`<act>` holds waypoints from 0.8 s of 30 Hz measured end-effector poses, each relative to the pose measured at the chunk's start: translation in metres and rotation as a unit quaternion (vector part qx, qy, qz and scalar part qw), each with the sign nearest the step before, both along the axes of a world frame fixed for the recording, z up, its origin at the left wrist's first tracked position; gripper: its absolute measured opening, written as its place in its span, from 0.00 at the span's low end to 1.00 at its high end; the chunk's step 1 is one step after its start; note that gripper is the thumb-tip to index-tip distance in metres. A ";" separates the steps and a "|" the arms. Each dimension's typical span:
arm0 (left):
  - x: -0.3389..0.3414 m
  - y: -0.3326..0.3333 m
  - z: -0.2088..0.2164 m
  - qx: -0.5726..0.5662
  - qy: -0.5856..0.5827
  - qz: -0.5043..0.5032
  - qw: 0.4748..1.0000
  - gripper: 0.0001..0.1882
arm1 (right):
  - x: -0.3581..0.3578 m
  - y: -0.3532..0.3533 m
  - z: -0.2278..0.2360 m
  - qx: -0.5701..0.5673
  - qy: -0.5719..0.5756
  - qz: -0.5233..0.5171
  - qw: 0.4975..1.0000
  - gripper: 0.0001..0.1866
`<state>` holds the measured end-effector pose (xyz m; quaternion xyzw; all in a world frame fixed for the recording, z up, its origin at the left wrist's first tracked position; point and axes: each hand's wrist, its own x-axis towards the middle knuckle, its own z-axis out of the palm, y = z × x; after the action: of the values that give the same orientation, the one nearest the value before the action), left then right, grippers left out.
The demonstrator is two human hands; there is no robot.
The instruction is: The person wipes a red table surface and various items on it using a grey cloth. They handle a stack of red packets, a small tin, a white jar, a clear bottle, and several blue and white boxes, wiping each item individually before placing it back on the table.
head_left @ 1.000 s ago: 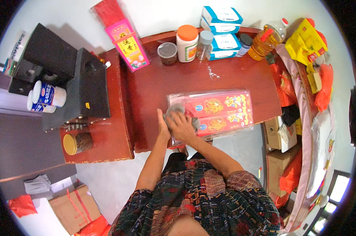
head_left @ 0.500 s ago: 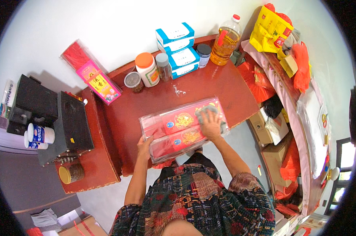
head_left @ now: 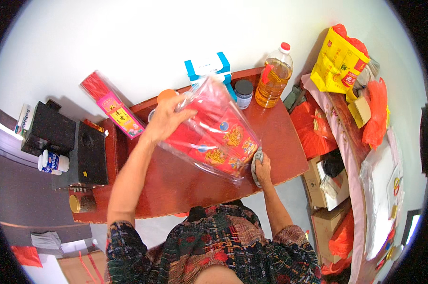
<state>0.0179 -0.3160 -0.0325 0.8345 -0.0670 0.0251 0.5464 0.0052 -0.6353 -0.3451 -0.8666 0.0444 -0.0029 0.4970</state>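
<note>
A flat red package with gold prints (head_left: 223,135), wrapped in clear plastic, is tilted up at an angle over the red-brown table (head_left: 282,151). My left hand (head_left: 169,118) grips its far left edge, fingers over the plastic. At its near right corner, my right hand (head_left: 263,170) is closed on a grey cloth (head_left: 257,163), which presses against the package's edge. Part of the package's far end is washed out by glare on the plastic.
Behind the package stand blue-and-white boxes (head_left: 207,66), a dark-lidded jar (head_left: 243,93), a partly hidden orange lid (head_left: 166,96) and an oil bottle (head_left: 274,78). Pink-packed incense sticks (head_left: 114,111) lean left, near black speakers (head_left: 92,154). A cluttered shelf (head_left: 337,113) runs along the right.
The package has gone from lying flat to being lifted and turned. My left hand moved up to its far edge; my right hand brought the cloth from its top face to its near right corner.
</note>
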 end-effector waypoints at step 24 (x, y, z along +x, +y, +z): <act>0.210 -0.030 0.040 0.459 -0.180 0.089 0.866 0.23 | 0.006 -0.015 -0.007 -0.235 -0.122 0.161 0.951 0.29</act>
<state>0.2277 -0.3456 0.0073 0.9744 -0.0933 0.1901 0.0759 0.0110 -0.6505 -0.3521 -0.9476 -0.1587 -0.0391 0.2745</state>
